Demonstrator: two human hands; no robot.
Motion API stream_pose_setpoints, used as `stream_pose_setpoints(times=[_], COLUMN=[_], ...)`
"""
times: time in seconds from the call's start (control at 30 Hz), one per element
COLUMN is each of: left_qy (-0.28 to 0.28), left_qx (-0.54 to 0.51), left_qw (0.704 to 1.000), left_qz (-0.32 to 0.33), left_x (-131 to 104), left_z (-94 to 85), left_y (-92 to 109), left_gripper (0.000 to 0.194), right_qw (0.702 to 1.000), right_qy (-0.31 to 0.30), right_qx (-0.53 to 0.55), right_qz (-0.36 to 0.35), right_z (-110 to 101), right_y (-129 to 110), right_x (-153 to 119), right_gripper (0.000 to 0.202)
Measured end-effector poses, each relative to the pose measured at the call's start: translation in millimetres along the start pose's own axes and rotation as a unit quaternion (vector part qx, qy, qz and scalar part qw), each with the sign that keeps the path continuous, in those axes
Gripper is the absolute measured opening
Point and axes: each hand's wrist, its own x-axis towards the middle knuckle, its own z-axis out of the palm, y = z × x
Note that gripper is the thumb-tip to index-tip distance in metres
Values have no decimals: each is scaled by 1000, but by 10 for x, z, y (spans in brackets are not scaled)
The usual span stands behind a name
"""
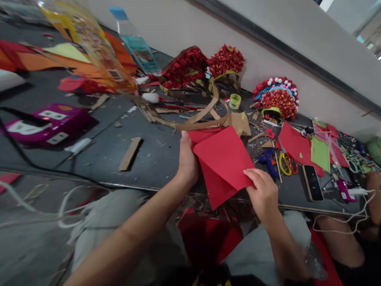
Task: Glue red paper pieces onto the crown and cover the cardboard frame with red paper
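Note:
Red paper sheets overlap at the table's front edge, held up between both hands. On their left side, my left hand grips the paper with the thumb pointing up and the other fingers hidden behind it. My right hand pinches the lower right corner of the front sheet. A second red layer hangs below and behind that sheet. Just beyond the paper lies a curved cardboard strip. A blue glue gun and yellow-and-red-handled scissors rest to the right of my right hand.
Bottles stand at the back left, near a purple power strip. Decorated red headpieces lean by the wall. A phone, red sheets and cardboard scraps lie rightward. Another person's arm shows at the right edge.

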Motion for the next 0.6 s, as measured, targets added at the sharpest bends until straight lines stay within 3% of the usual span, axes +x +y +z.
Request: stream_pose_setpoints(times=[0.1, 0.17, 0.3, 0.43, 0.53, 0.6], left_qy=[2, 9, 24, 19, 5, -9], left_qx=[7, 27, 84, 68, 58, 62], left_qw=[998, 996, 994, 996, 997, 997], left_qz=[-63, -85, -70, -63, -55, -52], left_x=[-13, -22, -23, -30, -62, -95], left_z=[-14, -32, -59, -42, -17, -8], left_y=[-25, -44, -59, -27, 3, 10], left_gripper=[56, 45, 38, 35, 36, 38], right_qw=[999, 997, 982, 949, 931, 937], right_qy=[18, 49, 125, 207, 262, 256], right_qx=[13, 17, -23, -72, -137, -172], right_qz=[34, 61, 137, 228, 212, 166], right_z=[-51, -83, -112, -114, -89, -34], right_y=[98, 196, 534, 914, 1008, 945], right_x=[39, 68, 81, 64, 67, 69], right_gripper=[17, 13, 20, 34, 59, 61])
